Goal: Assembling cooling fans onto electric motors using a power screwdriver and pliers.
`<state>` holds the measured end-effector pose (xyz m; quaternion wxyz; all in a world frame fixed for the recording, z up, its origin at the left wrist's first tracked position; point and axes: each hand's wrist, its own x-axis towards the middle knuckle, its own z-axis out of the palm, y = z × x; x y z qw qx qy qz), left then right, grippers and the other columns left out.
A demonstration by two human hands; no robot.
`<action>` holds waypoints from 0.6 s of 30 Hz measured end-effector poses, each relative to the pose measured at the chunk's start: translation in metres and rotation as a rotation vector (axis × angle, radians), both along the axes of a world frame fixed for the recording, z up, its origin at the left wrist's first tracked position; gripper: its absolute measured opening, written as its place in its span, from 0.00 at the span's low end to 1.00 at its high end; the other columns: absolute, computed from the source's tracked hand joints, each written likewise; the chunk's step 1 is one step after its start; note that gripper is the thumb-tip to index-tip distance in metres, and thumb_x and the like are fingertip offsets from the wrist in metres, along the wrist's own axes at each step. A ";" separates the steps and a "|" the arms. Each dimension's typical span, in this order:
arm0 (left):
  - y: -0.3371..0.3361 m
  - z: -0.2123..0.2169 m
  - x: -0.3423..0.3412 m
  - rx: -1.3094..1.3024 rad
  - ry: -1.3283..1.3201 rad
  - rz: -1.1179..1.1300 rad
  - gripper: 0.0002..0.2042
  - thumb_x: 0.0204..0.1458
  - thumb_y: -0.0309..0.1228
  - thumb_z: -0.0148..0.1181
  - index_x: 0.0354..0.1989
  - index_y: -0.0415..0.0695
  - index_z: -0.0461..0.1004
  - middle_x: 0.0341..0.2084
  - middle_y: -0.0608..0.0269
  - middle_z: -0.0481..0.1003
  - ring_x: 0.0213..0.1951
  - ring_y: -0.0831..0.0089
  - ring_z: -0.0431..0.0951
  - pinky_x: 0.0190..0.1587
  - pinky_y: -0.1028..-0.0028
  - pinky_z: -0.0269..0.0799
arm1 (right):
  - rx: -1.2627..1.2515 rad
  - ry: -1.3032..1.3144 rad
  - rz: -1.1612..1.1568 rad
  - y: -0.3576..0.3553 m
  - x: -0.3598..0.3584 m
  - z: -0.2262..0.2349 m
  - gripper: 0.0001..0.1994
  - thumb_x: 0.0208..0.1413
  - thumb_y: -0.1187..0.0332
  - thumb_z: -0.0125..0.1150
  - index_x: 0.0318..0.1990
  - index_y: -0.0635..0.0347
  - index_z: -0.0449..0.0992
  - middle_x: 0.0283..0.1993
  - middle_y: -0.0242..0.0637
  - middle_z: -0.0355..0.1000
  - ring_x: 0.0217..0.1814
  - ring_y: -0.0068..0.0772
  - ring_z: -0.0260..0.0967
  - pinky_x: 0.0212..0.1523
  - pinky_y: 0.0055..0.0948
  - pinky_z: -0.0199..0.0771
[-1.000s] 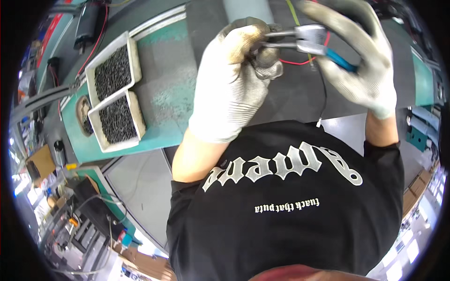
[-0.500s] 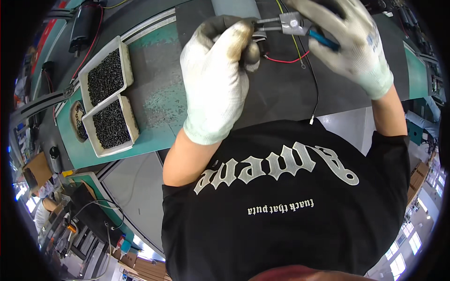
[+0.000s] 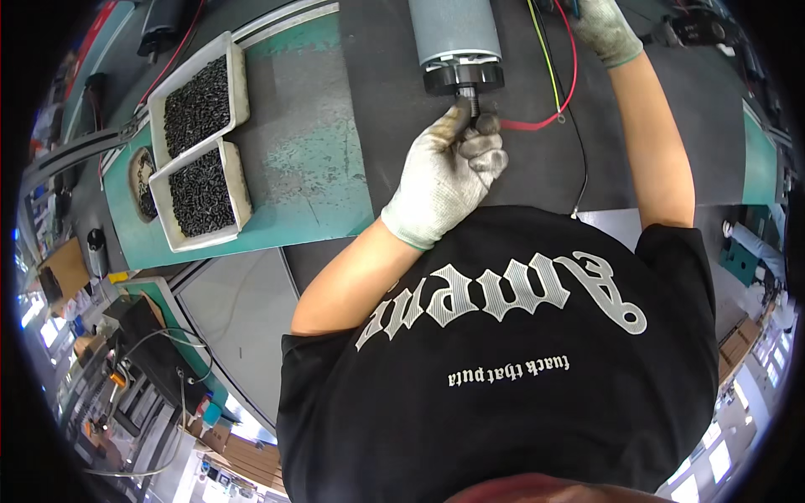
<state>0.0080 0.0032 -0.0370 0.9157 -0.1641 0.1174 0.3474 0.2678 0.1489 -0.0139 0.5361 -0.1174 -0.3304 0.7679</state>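
A grey cylindrical motor with a black end cap lies at the top centre, its dark ridged shaft pointing toward me. My left hand, in a white glove with darkened fingertips, is closed around the shaft's near end. From beside these fingertips a red wire runs right and curves up. My right hand, also gloved, reaches to the top edge, where its fingers are mostly cut off. A sliver of the blue-handled pliers shows against it; their jaws are out of view.
Two white bins full of small black parts stand on the left, by a round dish. A yellow-green wire with a ring terminal and a black cable lie right of the motor. Another dark motor lies far left.
My hands have parted: the right moved up and away with the pliers, while the left came down onto the motor shaft. The motor, hidden before, now shows more fully.
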 end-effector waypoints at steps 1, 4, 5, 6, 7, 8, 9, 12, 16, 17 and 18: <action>0.001 0.002 -0.003 0.003 -0.003 -0.015 0.11 0.61 0.35 0.53 0.44 0.40 0.70 0.32 0.63 0.72 0.25 0.78 0.63 0.30 0.76 0.61 | -0.137 -0.166 -0.105 -0.005 -0.011 0.007 0.10 0.55 0.68 0.54 0.42 0.59 0.75 0.36 0.31 0.74 0.34 0.25 0.71 0.37 0.26 0.73; 0.003 0.014 -0.007 0.032 0.043 -0.102 0.16 0.63 0.44 0.49 0.44 0.43 0.70 0.27 0.62 0.72 0.22 0.78 0.61 0.27 0.77 0.60 | -0.432 -0.425 -0.225 -0.011 -0.025 0.007 0.08 0.58 0.64 0.54 0.39 0.55 0.76 0.39 0.34 0.78 0.33 0.31 0.76 0.33 0.33 0.78; 0.003 0.017 -0.013 0.027 0.053 -0.106 0.16 0.63 0.44 0.49 0.44 0.43 0.70 0.27 0.62 0.72 0.22 0.78 0.61 0.27 0.77 0.60 | -0.439 -0.416 -0.225 -0.013 -0.028 0.005 0.08 0.58 0.64 0.54 0.39 0.55 0.76 0.39 0.34 0.78 0.33 0.31 0.76 0.33 0.33 0.78; 0.002 0.020 -0.025 0.154 0.489 -0.225 0.16 0.63 0.45 0.48 0.43 0.43 0.71 0.25 0.63 0.72 0.21 0.79 0.63 0.25 0.75 0.61 | -0.401 -0.374 -0.211 -0.017 -0.034 0.005 0.08 0.59 0.63 0.53 0.38 0.55 0.76 0.40 0.34 0.78 0.34 0.30 0.76 0.34 0.33 0.78; 0.007 0.021 -0.036 0.287 0.919 -0.349 0.17 0.64 0.45 0.47 0.41 0.42 0.72 0.23 0.63 0.71 0.19 0.79 0.64 0.24 0.74 0.63 | -0.364 -0.337 -0.206 -0.021 -0.040 0.006 0.09 0.60 0.62 0.53 0.37 0.55 0.76 0.40 0.34 0.78 0.34 0.29 0.76 0.34 0.33 0.78; 0.020 0.031 -0.048 0.593 1.208 -0.324 0.17 0.63 0.44 0.47 0.39 0.42 0.73 0.22 0.63 0.71 0.19 0.78 0.66 0.23 0.74 0.64 | -0.326 -0.300 -0.199 -0.024 -0.044 0.005 0.10 0.61 0.61 0.53 0.36 0.54 0.77 0.40 0.33 0.78 0.35 0.28 0.76 0.35 0.33 0.77; 0.036 0.046 -0.057 0.915 1.480 -0.285 0.16 0.63 0.42 0.47 0.36 0.41 0.73 0.20 0.62 0.71 0.18 0.78 0.67 0.22 0.73 0.65 | -0.326 -0.285 -0.142 -0.026 -0.045 0.006 0.11 0.63 0.60 0.52 0.35 0.54 0.77 0.40 0.31 0.78 0.37 0.26 0.75 0.39 0.32 0.77; 0.105 0.055 -0.041 1.012 1.749 0.164 0.21 0.59 0.47 0.52 0.39 0.37 0.75 0.26 0.56 0.76 0.30 0.70 0.76 0.34 0.70 0.72 | -0.087 0.245 0.094 -0.014 -0.042 -0.035 0.10 0.63 0.60 0.52 0.36 0.53 0.77 0.40 0.30 0.78 0.41 0.26 0.75 0.43 0.30 0.75; 0.182 0.071 -0.015 1.445 1.753 -0.039 0.40 0.58 0.60 0.43 0.53 0.25 0.67 0.48 0.27 0.71 0.57 0.42 0.68 0.59 0.61 0.63 | -0.314 -0.143 -0.179 -0.019 -0.061 -0.005 0.10 0.62 0.62 0.52 0.34 0.53 0.77 0.40 0.30 0.78 0.44 0.25 0.74 0.47 0.28 0.74; 0.205 0.050 0.003 1.359 2.201 -0.190 0.40 0.58 0.60 0.44 0.50 0.22 0.68 0.44 0.25 0.72 0.52 0.38 0.72 0.55 0.58 0.66 | -0.409 -0.175 -0.129 -0.023 -0.085 0.039 0.10 0.60 0.64 0.52 0.38 0.54 0.79 0.40 0.32 0.78 0.41 0.27 0.75 0.45 0.30 0.76; 0.216 0.045 0.004 1.386 2.196 -0.175 0.40 0.58 0.60 0.44 0.50 0.22 0.68 0.44 0.25 0.72 0.52 0.38 0.72 0.55 0.58 0.66 | -0.509 -0.216 -0.128 -0.022 -0.086 0.041 0.12 0.58 0.64 0.53 0.42 0.58 0.79 0.40 0.35 0.78 0.40 0.31 0.75 0.45 0.31 0.77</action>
